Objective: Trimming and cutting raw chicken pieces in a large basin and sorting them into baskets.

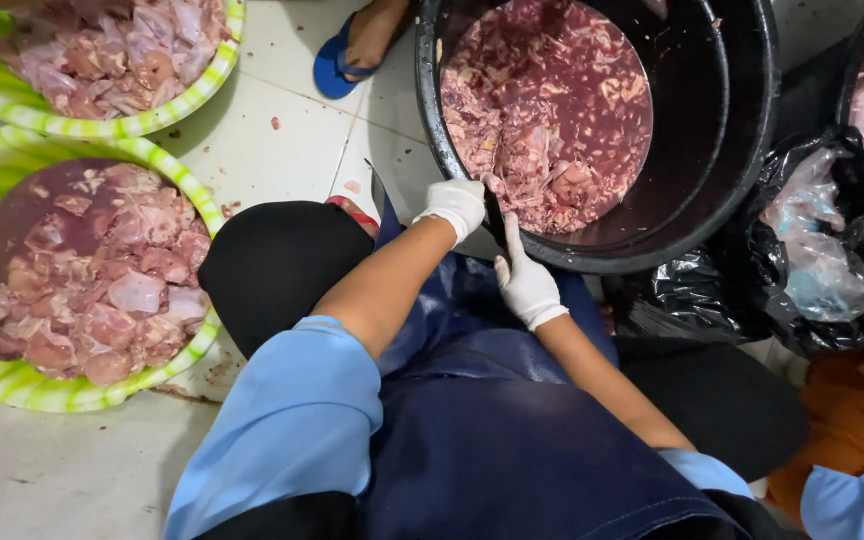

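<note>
A: Item one, containers?

B: Black tub (722, 130), directly ahead of both hands, holding cut raw meat (542, 110) in dark red liquid. Left of the hands, a green-and-white striped basin (12, 385) of pale meat pieces in liquid; beyond it, a second striped basin (167, 110), heaped with the same. Right of the hands, black plastic bags (742, 280) with clear bags (817, 250) inside.

A: Hands?

B: Both in white gloves, close together at the tub's near rim. Left hand (455, 205) is curled shut at the rim; what it grips, I cannot tell. Right hand (524, 283) has its fingers extended, touching a dark, narrow object whose kind I cannot make out, just short of the meat.

A: Edges and room?

B: Tub rim touches the bags on the right. White tiled floor (252, 140) lies bare between the basins and the tub; a foot in a blue sandal (337, 65) stands beyond the hands there.
</note>
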